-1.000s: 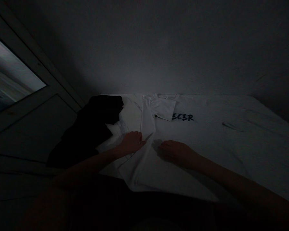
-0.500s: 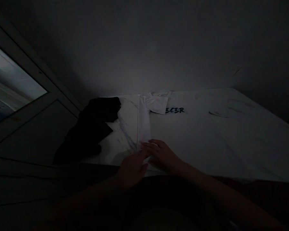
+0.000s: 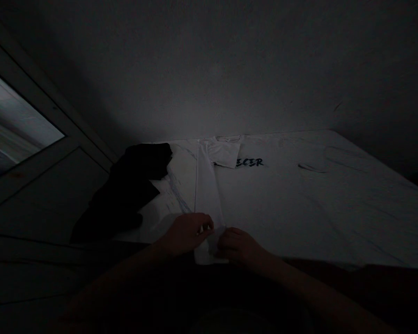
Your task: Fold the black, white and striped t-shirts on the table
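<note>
On the pale surface point(image 3: 351, 208), the white shirt point(image 3: 207, 185) lies lengthwise from wall to wearer, collar far, hem near. Black cloth point(image 3: 125, 190) heaps to its left. Both hands curl at its near end, left point(image 3: 188, 232) and right point(image 3: 242, 246); whether they grip cannot be told. 1 sleeve point(image 3: 226, 154) points right, beside dark lettering point(image 3: 251, 162).

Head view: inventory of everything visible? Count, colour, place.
White T-shirt: one, white, on the table, a short sleeve folded across it
Lettering: one line, dark, beside that sleeve
Dark cloth: count unclear, black, table's left end
Table: one, white with grey veins, against the wall
Wall: grey, behind
Door: one, greyish, far left, with glass pane
Left hand, right hand: bare, at the shirt's near end
</note>
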The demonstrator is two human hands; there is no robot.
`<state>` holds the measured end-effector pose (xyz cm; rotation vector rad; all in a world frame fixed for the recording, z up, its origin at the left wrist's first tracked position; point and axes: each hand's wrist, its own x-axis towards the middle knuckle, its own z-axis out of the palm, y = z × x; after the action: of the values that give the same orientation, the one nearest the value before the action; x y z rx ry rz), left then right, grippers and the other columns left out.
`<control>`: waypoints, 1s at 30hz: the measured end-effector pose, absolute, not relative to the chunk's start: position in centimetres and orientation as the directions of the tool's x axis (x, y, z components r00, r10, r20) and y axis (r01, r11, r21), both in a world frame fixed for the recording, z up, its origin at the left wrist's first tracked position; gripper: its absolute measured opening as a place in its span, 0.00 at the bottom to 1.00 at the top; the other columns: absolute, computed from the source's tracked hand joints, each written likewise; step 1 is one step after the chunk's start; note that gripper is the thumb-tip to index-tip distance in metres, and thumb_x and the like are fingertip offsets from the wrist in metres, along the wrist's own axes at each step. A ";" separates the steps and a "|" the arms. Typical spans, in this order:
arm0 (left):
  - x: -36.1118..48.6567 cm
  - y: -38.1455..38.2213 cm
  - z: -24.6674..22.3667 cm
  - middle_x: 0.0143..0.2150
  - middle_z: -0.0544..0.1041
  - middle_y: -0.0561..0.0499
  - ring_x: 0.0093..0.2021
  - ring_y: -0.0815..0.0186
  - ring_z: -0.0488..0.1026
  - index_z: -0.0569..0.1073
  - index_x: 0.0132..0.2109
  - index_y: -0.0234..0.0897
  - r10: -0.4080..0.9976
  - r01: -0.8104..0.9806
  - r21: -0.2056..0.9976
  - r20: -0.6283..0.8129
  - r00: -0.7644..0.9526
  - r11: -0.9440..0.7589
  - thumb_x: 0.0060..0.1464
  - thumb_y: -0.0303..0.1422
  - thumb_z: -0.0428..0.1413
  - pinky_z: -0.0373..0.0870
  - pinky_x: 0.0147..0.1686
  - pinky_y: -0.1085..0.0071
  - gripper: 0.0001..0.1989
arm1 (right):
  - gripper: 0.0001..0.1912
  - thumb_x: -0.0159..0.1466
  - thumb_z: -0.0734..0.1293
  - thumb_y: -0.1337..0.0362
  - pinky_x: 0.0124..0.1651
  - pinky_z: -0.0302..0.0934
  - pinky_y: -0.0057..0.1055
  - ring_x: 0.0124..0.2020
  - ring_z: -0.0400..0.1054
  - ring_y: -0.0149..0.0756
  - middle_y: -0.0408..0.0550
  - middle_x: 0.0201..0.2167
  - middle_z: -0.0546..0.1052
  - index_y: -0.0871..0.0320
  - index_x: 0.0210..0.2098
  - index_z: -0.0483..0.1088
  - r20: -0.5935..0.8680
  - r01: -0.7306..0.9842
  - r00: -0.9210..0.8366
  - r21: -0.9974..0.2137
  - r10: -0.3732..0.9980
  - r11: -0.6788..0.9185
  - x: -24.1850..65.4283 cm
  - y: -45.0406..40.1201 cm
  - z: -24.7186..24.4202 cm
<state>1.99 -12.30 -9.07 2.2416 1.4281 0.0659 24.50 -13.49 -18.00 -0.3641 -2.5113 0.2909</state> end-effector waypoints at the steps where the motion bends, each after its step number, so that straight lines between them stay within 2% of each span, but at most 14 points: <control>1: 1.7 -11.2 -9.0 0.42 0.80 0.54 0.42 0.66 0.76 0.75 0.46 0.44 0.896 0.853 0.396 -0.140 0.422 -0.340 0.62 0.37 0.53 0.69 0.43 0.70 0.09 | 0.14 0.73 0.59 0.62 0.43 0.61 0.36 0.38 0.68 0.37 0.48 0.36 0.78 0.55 0.45 0.76 0.537 0.181 -0.783 -0.287 0.315 0.941 24.4 -13.4 -18.1; 3: 1.1 -9.1 -9.5 0.51 0.78 0.51 0.51 0.64 0.74 0.73 0.52 0.43 0.916 0.857 0.351 0.003 0.402 -0.377 0.64 0.37 0.51 0.68 0.54 0.67 0.12 | 0.16 0.74 0.57 0.62 0.42 0.61 0.36 0.37 0.68 0.36 0.48 0.35 0.78 0.55 0.44 0.76 0.560 0.158 -0.768 -0.301 0.309 0.940 24.2 -13.3 -18.4; 5: 0.6 -7.6 -10.8 0.63 0.71 0.47 0.64 0.61 0.66 0.69 0.60 0.42 0.890 0.843 0.291 0.085 0.448 -0.453 0.64 0.38 0.51 0.61 0.64 0.62 0.18 | 0.16 0.73 0.57 0.61 0.43 0.61 0.36 0.38 0.69 0.37 0.49 0.36 0.78 0.55 0.43 0.76 0.524 0.168 -0.784 -0.339 0.334 0.926 24.2 -13.4 -18.5; 7: 0.0 -6.8 -12.4 0.70 0.62 0.45 0.70 0.60 0.56 0.63 0.65 0.42 0.849 0.818 0.236 0.069 0.524 -0.525 0.65 0.37 0.50 0.54 0.68 0.58 0.23 | 0.14 0.71 0.62 0.56 0.44 0.62 0.37 0.40 0.69 0.39 0.50 0.37 0.77 0.56 0.41 0.76 0.437 0.190 -0.822 -0.394 0.365 0.899 24.4 -13.5 -18.1; 9: -0.5 -6.4 -14.0 0.72 0.57 0.45 0.72 0.60 0.53 0.61 0.67 0.42 0.812 0.795 0.190 0.025 0.583 -0.576 0.66 0.38 0.50 0.53 0.69 0.55 0.25 | 0.16 0.68 0.66 0.50 0.47 0.62 0.37 0.43 0.70 0.40 0.51 0.40 0.77 0.56 0.41 0.77 0.353 0.176 -0.862 -0.468 0.365 0.866 25.0 -13.5 -17.1; 11: -0.9 -5.6 -15.1 0.70 0.61 0.44 0.70 0.59 0.57 0.64 0.65 0.42 0.786 0.776 0.147 0.024 0.617 -0.614 0.67 0.40 0.48 0.53 0.69 0.53 0.23 | 0.18 0.68 0.66 0.49 0.51 0.63 0.36 0.47 0.70 0.39 0.52 0.44 0.77 0.55 0.45 0.77 0.310 0.159 -0.873 -0.548 0.376 0.821 26.0 -13.0 -15.7; 14: -0.8 -2.6 -15.0 0.62 0.73 0.45 0.63 0.59 0.69 0.71 0.59 0.42 0.757 0.753 0.089 0.113 0.643 -0.652 0.68 0.42 0.46 0.59 0.67 0.53 0.19 | 0.17 0.71 0.62 0.54 0.55 0.63 0.35 0.52 0.70 0.39 0.54 0.49 0.77 0.56 0.51 0.75 0.277 0.292 -0.799 -0.597 0.534 0.747 28.3 -10.4 -13.8; 17: 1.3 2.7 -13.4 0.58 0.76 0.45 0.59 0.60 0.72 0.72 0.57 0.41 0.729 0.748 0.042 0.263 0.632 -0.663 0.67 0.42 0.47 0.65 0.63 0.59 0.19 | 0.20 0.70 0.63 0.56 0.58 0.63 0.39 0.57 0.68 0.43 0.56 0.57 0.73 0.56 0.58 0.71 0.181 0.581 -0.657 -0.497 0.731 0.645 31.4 -4.9 -13.2; 21: 5.8 10.6 -11.9 0.65 0.69 0.40 0.64 0.55 0.67 0.68 0.63 0.37 0.748 0.810 0.013 0.393 0.535 -0.587 0.67 0.41 0.47 0.62 0.65 0.55 0.22 | 0.26 0.69 0.62 0.57 0.64 0.58 0.45 0.64 0.61 0.51 0.64 0.65 0.64 0.63 0.63 0.65 0.081 0.899 -0.334 -0.274 0.939 0.343 37.1 4.3 -13.7; 26: 9.3 16.6 -15.0 0.70 0.60 0.39 0.70 0.47 0.57 0.65 0.67 0.40 0.857 0.920 -0.006 0.363 0.366 -0.391 0.65 0.38 0.49 0.57 0.66 0.49 0.25 | 0.30 0.72 0.55 0.56 0.67 0.53 0.46 0.69 0.53 0.54 0.66 0.70 0.55 0.68 0.67 0.59 0.198 0.996 0.058 -0.081 0.979 -0.043 44.4 11.7 -14.1; 30: 9.0 17.9 -19.2 0.71 0.59 0.41 0.69 0.45 0.57 0.64 0.68 0.46 0.890 0.936 -0.121 0.290 0.353 -0.332 0.66 0.37 0.47 0.58 0.64 0.46 0.24 | 0.32 0.72 0.54 0.53 0.68 0.48 0.51 0.71 0.46 0.56 0.62 0.72 0.49 0.62 0.70 0.54 0.176 0.982 0.188 -0.063 0.966 -0.179 48.0 13.4 -15.4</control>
<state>9.00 17.90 -19.16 2.7924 1.9348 0.2951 48.02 13.39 -15.37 -2.2909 -1.8996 -0.1434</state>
